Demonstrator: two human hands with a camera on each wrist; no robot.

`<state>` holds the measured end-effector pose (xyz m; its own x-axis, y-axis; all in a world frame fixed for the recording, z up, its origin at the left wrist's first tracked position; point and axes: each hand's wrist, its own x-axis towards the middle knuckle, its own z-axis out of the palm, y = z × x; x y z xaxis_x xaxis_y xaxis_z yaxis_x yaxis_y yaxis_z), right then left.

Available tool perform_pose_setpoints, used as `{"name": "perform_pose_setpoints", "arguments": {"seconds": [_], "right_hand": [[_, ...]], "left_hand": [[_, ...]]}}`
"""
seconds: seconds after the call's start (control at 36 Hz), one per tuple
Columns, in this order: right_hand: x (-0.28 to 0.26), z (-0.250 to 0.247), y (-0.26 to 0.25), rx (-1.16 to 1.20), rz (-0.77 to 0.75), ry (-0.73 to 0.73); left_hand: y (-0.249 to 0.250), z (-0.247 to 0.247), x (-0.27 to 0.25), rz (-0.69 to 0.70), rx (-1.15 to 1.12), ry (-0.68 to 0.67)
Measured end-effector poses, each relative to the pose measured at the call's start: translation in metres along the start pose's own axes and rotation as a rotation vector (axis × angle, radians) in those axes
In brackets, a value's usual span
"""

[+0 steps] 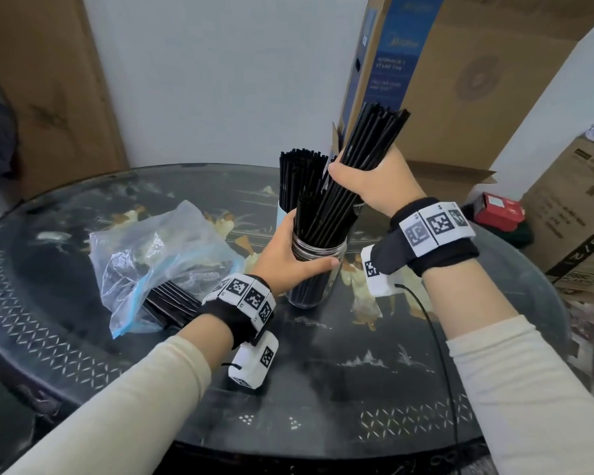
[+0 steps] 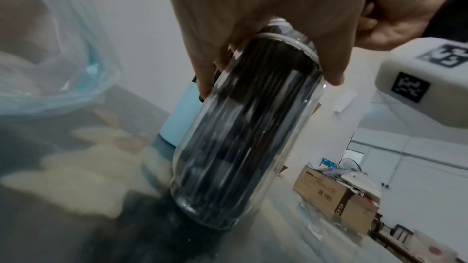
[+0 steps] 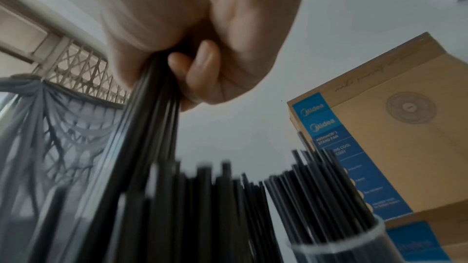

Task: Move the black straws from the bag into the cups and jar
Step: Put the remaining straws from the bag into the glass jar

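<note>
Farthest left of the jar: clear plastic bag [image 1: 158, 255], crumpled flat on the dark round surface [image 1: 340, 378], mouth gaping, a few black straws in the bag [image 1: 172, 301] poking out of its near end, just beside the left wrist band.

Next, left hand [image 1: 285, 255] wrapped round the upper part of the glass jar [image 1: 314, 269], thumb across the near side, fingers [image 2: 205, 79] curled round the far side, so gripping it. Jar [image 2: 243, 131] upright on the surface, packed with black straws standing tall above the rim.

Directly behind the jar, touching or nearly so: pale blue cup [image 2: 177, 119], likewise full of upright straws [image 1: 300, 176]; contact cannot be told.

Above and right of the jar: right hand [image 1: 374, 186] closed tight on a thick bundle of black straws [image 1: 367, 149], fingers [image 3: 202, 63] curled round it. Bundle tilted, top leaning right and away from the jar, lower ends down among the straws at the jar mouth.

Behind the jar and further right, off the surface: tall fan carton [image 1: 460, 73] with a blue printed side. Right of that, a red box [image 1: 501, 210] on the floor and a brown cardboard box [image 1: 576, 214].
</note>
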<state>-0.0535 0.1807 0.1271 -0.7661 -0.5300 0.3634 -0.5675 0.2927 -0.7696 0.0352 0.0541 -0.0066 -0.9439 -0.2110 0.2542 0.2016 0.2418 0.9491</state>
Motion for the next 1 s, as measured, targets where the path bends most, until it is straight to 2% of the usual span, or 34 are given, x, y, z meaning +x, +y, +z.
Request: {"name": "perform_pose_setpoints", "arguments": {"seconds": [0.19, 0.31, 0.5, 0.61, 0.72, 0.89, 0.94, 1.0], "right_hand": [[-0.021, 0.032, 0.018, -0.093, 0.011, -0.102], [-0.034, 0.038, 0.025, -0.053, 0.054, 0.008], [-0.037, 0.025, 0.013, -0.063, -0.238, 0.12], [-0.038, 0.028, 0.012, -0.266, -0.4, 0.031], [-0.048, 0.034, 0.024, -0.309, -0.299, -0.064], [-0.058, 0.032, 0.021, -0.194, -0.314, -0.018], [-0.06, 0.034, 0.02, -0.263, -0.317, -0.103], [-0.062, 0.039, 0.022, -0.441, -0.331, -0.206]], "left_hand": [[-0.004, 0.001, 0.002, -0.011, -0.006, 0.003], [-0.004, 0.0, 0.002, 0.003, -0.01, -0.002], [-0.006, 0.001, 0.003, 0.004, -0.003, -0.004], [-0.007, 0.001, 0.003, 0.022, 0.004, 0.001], [-0.007, 0.001, 0.003, 0.029, 0.003, -0.016], [-0.007, 0.001, 0.001, 0.022, 0.001, -0.022], [-0.006, 0.002, 0.0, 0.03, 0.004, -0.022], [-0.006, 0.001, 0.0, 0.053, 0.024, -0.017]]}}
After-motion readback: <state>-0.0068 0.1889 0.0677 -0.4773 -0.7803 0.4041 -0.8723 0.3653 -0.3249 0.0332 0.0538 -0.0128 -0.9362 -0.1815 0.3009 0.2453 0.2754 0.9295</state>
